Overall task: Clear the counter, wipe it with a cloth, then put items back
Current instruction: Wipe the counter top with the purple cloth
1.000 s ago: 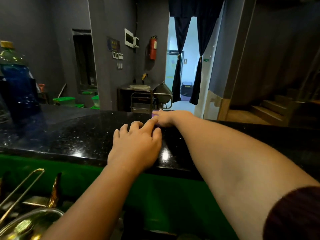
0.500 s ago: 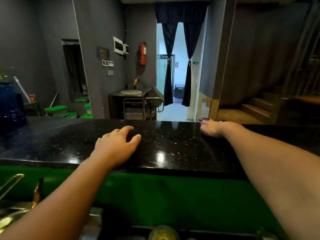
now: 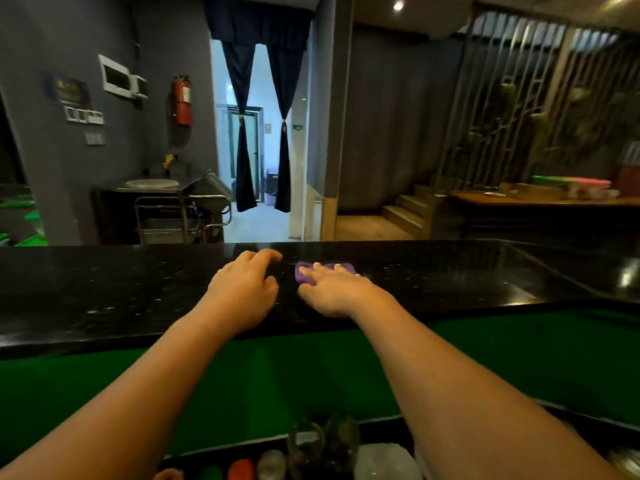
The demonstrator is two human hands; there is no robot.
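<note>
Left hand (image 3: 242,289) rests on worktop (image 3: 104,289), grip loose, empty. Right hand (image 3: 332,292), grip flat-fingered, presses cloth (image 3: 304,273) mid-worktop; it has swept back from the right to beside the left. Likely mid-wipe; restocking not begun.

Room along the counter

Wide bare stretches of counter (image 3: 104,289) left and right. Mid-counter taken up by left hand (image 3: 242,294) and right hand (image 3: 334,294), just beside each other, cloth (image 3: 304,274) under the right fingers. Below the near edge, blurred jars (image 3: 322,445) between the forearms
</note>
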